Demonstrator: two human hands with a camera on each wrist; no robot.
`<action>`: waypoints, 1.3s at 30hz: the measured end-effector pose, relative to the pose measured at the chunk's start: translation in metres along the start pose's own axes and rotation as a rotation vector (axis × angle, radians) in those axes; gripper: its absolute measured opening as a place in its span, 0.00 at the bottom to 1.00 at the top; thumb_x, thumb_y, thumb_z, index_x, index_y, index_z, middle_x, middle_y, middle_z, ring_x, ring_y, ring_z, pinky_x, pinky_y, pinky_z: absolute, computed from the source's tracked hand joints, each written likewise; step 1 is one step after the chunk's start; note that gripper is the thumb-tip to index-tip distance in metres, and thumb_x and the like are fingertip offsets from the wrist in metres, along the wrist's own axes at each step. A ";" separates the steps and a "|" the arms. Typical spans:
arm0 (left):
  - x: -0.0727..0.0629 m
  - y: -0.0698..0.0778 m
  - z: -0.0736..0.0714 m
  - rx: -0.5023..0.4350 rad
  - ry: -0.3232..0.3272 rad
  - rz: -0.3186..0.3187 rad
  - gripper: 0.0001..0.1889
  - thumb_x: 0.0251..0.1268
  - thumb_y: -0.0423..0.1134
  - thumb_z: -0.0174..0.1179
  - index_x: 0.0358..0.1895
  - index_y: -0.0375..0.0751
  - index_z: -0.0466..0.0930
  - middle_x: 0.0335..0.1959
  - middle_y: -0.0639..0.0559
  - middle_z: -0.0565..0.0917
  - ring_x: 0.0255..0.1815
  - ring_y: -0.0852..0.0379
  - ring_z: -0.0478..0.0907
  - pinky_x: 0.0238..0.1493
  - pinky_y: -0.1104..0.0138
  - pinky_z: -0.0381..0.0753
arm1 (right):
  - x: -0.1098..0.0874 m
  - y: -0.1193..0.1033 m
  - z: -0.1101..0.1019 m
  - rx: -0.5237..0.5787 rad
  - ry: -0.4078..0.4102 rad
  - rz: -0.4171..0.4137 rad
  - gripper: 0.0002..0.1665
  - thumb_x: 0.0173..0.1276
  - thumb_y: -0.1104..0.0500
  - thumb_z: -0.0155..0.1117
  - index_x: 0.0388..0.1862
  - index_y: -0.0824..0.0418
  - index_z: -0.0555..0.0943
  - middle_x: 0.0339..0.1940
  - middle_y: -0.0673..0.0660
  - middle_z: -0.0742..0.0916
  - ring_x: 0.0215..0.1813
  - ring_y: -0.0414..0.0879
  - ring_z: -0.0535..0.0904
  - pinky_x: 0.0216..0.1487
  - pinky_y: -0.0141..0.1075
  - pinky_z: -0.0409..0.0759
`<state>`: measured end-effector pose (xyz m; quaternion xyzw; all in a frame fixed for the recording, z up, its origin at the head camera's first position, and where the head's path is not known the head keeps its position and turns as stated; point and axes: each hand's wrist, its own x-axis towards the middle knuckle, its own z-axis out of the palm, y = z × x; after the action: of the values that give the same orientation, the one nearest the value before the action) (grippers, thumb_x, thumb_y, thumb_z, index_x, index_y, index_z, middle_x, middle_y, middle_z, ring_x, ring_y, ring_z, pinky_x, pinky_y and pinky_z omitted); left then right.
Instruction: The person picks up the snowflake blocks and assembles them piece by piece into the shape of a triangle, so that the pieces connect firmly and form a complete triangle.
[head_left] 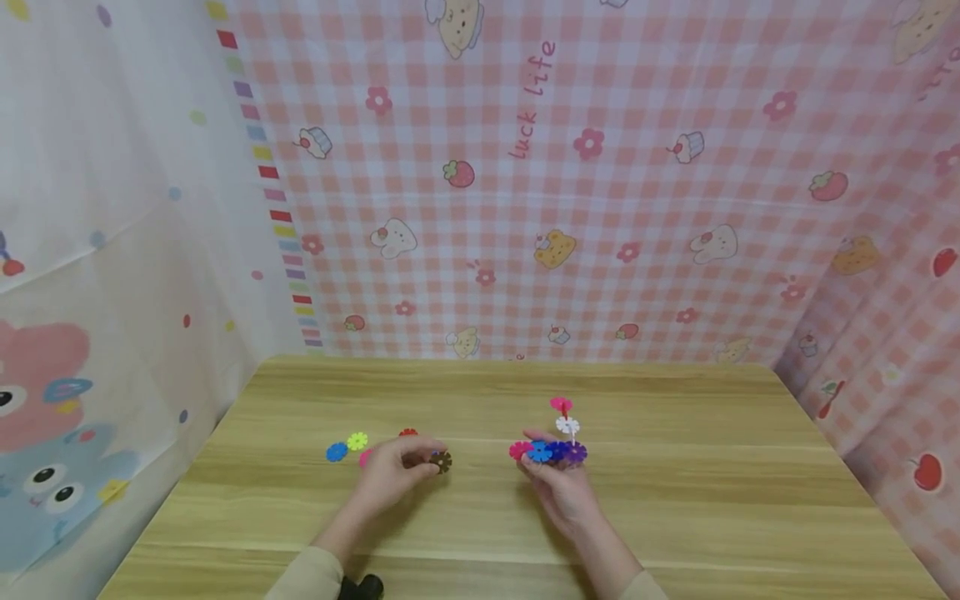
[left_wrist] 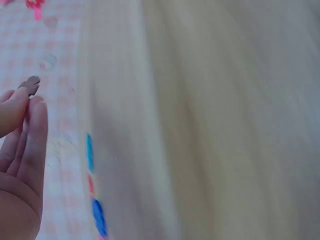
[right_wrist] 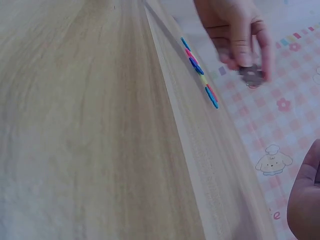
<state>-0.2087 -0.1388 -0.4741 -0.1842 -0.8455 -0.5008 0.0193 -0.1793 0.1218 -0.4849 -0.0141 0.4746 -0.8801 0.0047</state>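
Between the thumb and fingers of my left hand (head_left: 390, 477) is a brown snowflake disc (head_left: 444, 462), pinched at its edge. The same brown disc (left_wrist: 31, 86) shows in the left wrist view, raised in front of the patterned cloth. My right hand (head_left: 564, 493) grips a chain of joined snowflake discs by its blue disc (head_left: 539, 452). A pink disc (head_left: 519, 451) is at the chain's left end, and purple discs (head_left: 575, 452) lie to the right. From there a white disc (head_left: 567, 425) and another pink disc (head_left: 561, 404) rise upward. The two hands are apart.
Loose discs lie on the wooden table (head_left: 675, 517) by my left hand: blue (head_left: 337, 452), yellow (head_left: 357, 442), red (head_left: 408, 433) and a partly hidden pink one (head_left: 365, 458). A black object (head_left: 367, 587) is at the bottom edge. Checked cloth (head_left: 555, 200) hangs behind the table.
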 end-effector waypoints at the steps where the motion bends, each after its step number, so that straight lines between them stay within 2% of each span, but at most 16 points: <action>1: 0.001 0.005 0.002 -0.029 0.000 0.001 0.15 0.54 0.24 0.69 0.45 0.40 0.87 0.33 0.52 0.85 0.34 0.58 0.80 0.38 0.69 0.82 | 0.000 0.000 0.000 -0.001 0.003 0.003 0.30 0.60 0.84 0.53 0.42 0.52 0.85 0.41 0.55 0.84 0.43 0.45 0.84 0.54 0.37 0.81; 6: 0.007 0.028 0.014 -0.177 -0.021 -0.020 0.16 0.54 0.25 0.70 0.48 0.35 0.86 0.32 0.48 0.85 0.33 0.56 0.81 0.37 0.69 0.84 | 0.001 0.001 0.001 0.002 0.014 0.021 0.29 0.60 0.84 0.53 0.42 0.53 0.86 0.42 0.56 0.84 0.44 0.46 0.84 0.55 0.38 0.81; 9: 0.010 0.038 0.020 -0.279 -0.043 -0.056 0.17 0.56 0.25 0.69 0.50 0.32 0.84 0.33 0.46 0.85 0.33 0.54 0.82 0.36 0.67 0.85 | 0.001 0.001 0.001 0.004 0.016 0.025 0.29 0.60 0.84 0.53 0.42 0.53 0.86 0.42 0.57 0.83 0.44 0.46 0.84 0.55 0.39 0.81; 14: 0.014 0.049 0.027 -0.352 -0.075 -0.065 0.16 0.59 0.24 0.66 0.52 0.28 0.82 0.34 0.42 0.85 0.32 0.50 0.84 0.36 0.60 0.87 | 0.000 0.002 0.003 -0.006 0.005 0.017 0.30 0.59 0.84 0.53 0.42 0.52 0.86 0.43 0.57 0.83 0.44 0.46 0.83 0.54 0.38 0.81; 21: 0.018 0.053 0.035 -0.338 -0.110 -0.077 0.16 0.60 0.26 0.65 0.53 0.31 0.82 0.34 0.45 0.86 0.32 0.52 0.85 0.37 0.64 0.86 | 0.000 0.004 0.001 -0.007 -0.059 -0.020 0.30 0.59 0.83 0.56 0.43 0.52 0.86 0.45 0.57 0.83 0.44 0.44 0.83 0.54 0.36 0.81; 30: 0.019 0.054 0.046 -0.464 -0.104 -0.066 0.15 0.60 0.21 0.63 0.50 0.21 0.78 0.35 0.36 0.86 0.32 0.50 0.86 0.37 0.61 0.87 | 0.002 0.005 0.001 -0.027 -0.068 -0.046 0.30 0.59 0.82 0.57 0.43 0.49 0.87 0.45 0.55 0.83 0.45 0.44 0.82 0.54 0.35 0.81; 39: 0.015 0.056 0.056 -0.534 -0.072 -0.067 0.14 0.59 0.19 0.63 0.48 0.19 0.76 0.35 0.34 0.85 0.29 0.54 0.84 0.36 0.58 0.87 | 0.002 0.005 0.000 -0.050 -0.083 -0.076 0.31 0.59 0.83 0.56 0.43 0.50 0.87 0.42 0.53 0.85 0.44 0.43 0.83 0.53 0.34 0.81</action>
<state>-0.1956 -0.0619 -0.4516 -0.1724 -0.6892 -0.6996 -0.0765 -0.1814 0.1187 -0.4891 -0.0686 0.4948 -0.8663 -0.0093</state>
